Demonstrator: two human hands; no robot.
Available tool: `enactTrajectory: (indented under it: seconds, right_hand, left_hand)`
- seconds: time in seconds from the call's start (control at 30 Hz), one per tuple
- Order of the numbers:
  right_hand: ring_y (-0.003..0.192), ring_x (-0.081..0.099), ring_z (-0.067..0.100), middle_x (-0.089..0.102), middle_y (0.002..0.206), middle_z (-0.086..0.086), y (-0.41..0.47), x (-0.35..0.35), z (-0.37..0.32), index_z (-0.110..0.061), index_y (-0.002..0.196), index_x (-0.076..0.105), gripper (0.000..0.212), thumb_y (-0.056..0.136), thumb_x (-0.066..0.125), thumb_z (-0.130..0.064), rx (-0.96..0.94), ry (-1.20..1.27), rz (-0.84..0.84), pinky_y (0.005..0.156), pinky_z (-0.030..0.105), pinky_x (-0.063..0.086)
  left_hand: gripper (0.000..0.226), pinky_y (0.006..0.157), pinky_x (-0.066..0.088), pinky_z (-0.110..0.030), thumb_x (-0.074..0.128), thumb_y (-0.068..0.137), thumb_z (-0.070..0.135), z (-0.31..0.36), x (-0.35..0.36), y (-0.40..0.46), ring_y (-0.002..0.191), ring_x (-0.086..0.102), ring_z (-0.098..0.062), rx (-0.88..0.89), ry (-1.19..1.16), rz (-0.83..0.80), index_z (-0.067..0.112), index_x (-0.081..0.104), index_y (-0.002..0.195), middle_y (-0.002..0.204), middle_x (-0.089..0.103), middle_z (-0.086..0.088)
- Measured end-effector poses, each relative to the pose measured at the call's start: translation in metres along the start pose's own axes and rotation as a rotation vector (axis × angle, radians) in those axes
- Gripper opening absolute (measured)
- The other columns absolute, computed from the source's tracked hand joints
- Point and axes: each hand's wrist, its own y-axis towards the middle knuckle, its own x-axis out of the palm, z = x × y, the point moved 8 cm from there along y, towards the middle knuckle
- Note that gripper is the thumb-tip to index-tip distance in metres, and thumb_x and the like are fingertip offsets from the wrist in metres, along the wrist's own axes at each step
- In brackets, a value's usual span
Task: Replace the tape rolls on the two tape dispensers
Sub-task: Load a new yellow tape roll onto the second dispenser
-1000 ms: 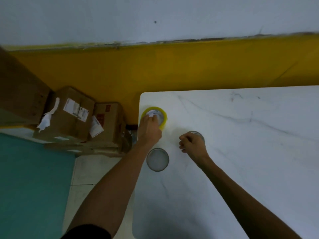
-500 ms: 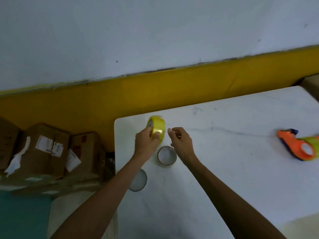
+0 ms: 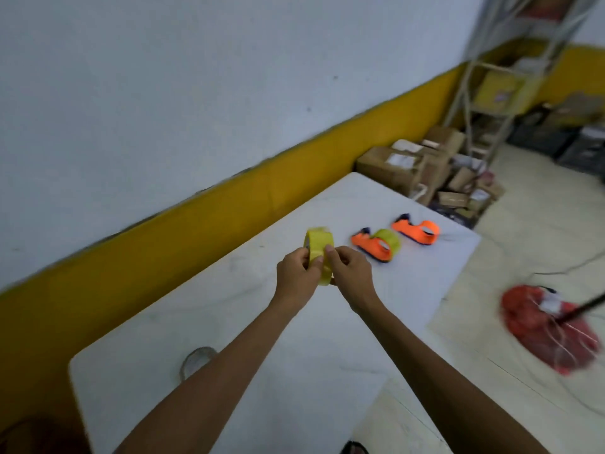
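Note:
A yellow tape roll [image 3: 318, 245] is held on edge above the white table [image 3: 327, 339]. My left hand [image 3: 296, 278] grips its left side and my right hand [image 3: 350, 273] pinches its outer face from the right. Beyond the hands two orange tape dispensers lie on the table. The nearer dispenser [image 3: 368, 247] carries a yellow roll [image 3: 389, 241]. The farther dispenser [image 3: 417, 231] shows no roll. A greyish empty tape core [image 3: 196, 360] lies near the table's left end, partly hidden behind my left forearm.
A yellow-and-white wall runs along the table's far side. Cardboard boxes [image 3: 429, 172] are piled on the floor past the table's end, beside a metal shelf rack [image 3: 497, 70]. A red mop head [image 3: 550, 326] lies on the floor at the right.
The view has swung right, bringing both dispensers into sight. The yellow roll has been lifted off the table, and my right hand has closed onto it beside the left.

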Motion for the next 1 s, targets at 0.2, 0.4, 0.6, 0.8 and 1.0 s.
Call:
enactTrajectory:
  seconds: [0.2,0.4,0.6,0.8,1.0]
  right_hand:
    - [0.074,0.061,0.040,0.059,0.069,0.025,0.041,-0.124,0.059,0.001,0.072,0.059,0.059,0.083,0.047,-0.055,0.061,-0.025,0.144,0.066,0.059,0.056]
    - [0.076,0.065,0.041,0.061,0.068,0.024,0.100,-0.224,0.115,0.002,0.071,0.062,0.064,0.077,0.046,-0.060,0.097,-0.042,0.140,0.065,0.057,0.059]
    - [0.081,0.066,0.039,0.065,0.080,0.027,0.151,-0.294,0.150,0.004,0.078,0.065,0.050,0.091,0.050,-0.042,0.135,-0.086,0.122,0.068,0.055,0.060]
    - [0.082,0.066,0.035,0.068,0.081,0.021,0.208,-0.316,0.182,0.001,0.082,0.068,0.046,0.095,0.047,-0.038,0.175,-0.148,0.076,0.076,0.054,0.059]
    - [0.074,0.065,0.034,0.057,0.065,0.008,0.284,-0.331,0.210,-0.004,0.070,0.063,0.044,0.094,0.049,-0.039,0.186,-0.232,0.025,0.072,0.054,0.059]
  left_hand:
    - [0.024,0.065,0.051,-0.034,0.058,0.090,0.027,0.063,0.124,0.013,0.072,0.060,-0.020,0.009,-0.030,-0.144,0.005,0.067,0.086,0.077,0.068,-0.008]
    - [0.027,0.051,0.035,-0.023,0.057,0.091,0.021,0.112,0.245,0.034,0.059,0.048,-0.013,-0.035,-0.080,-0.216,0.014,0.055,0.065,0.059,0.053,0.000]
    - [0.026,0.052,0.034,-0.024,0.055,0.089,0.022,0.144,0.328,0.060,0.062,0.045,-0.015,-0.127,-0.168,-0.243,0.011,0.057,0.065,0.062,0.053,-0.001]
    - [0.023,0.056,0.040,-0.023,0.054,0.091,0.025,0.149,0.379,0.099,0.069,0.052,-0.014,-0.189,-0.199,-0.239,0.009,0.064,0.079,0.076,0.061,-0.004]
    - [0.030,0.052,0.035,-0.022,0.054,0.090,0.018,0.143,0.432,0.162,0.059,0.046,-0.010,-0.245,-0.255,-0.227,0.015,0.052,0.060,0.061,0.052,0.001]
